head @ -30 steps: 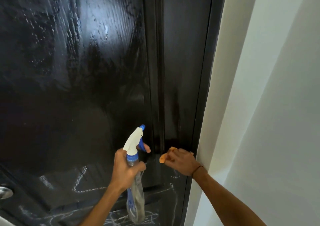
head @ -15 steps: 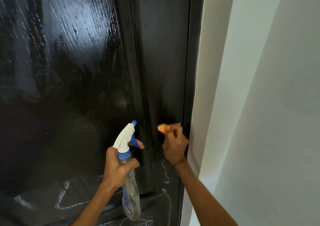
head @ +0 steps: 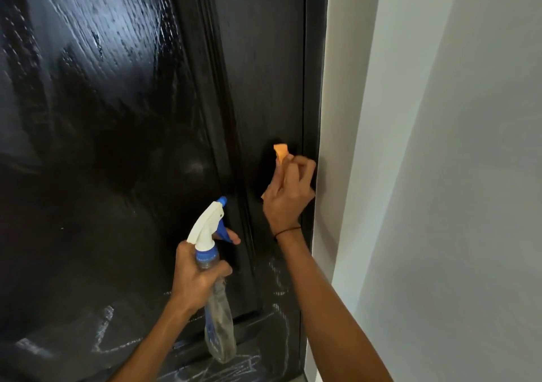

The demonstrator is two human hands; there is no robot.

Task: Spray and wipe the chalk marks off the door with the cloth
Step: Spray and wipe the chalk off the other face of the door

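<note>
A glossy black door [head: 117, 147] fills the left of the head view, its upper panel wet and streaked. White chalk marks [head: 275, 288] remain low on the right stile and along the bottom panel. My right hand [head: 289, 194] grips a folded orange cloth [head: 280, 152] and presses it against the door's right stile, above the chalk. My left hand [head: 196, 279] holds a clear spray bottle [head: 218, 332] by its neck, forefinger on the blue trigger, with the white and blue nozzle pointed up at the door.
The dark door frame [head: 315, 88] runs along the door's right edge. A pale grey wall [head: 440, 176] meets it and fills the right half of the view.
My right hand has slid the cloth upward along the right stile, away from the chalk. The view has shifted so the door sits further left. My left hand keeps the bottle in place.
</note>
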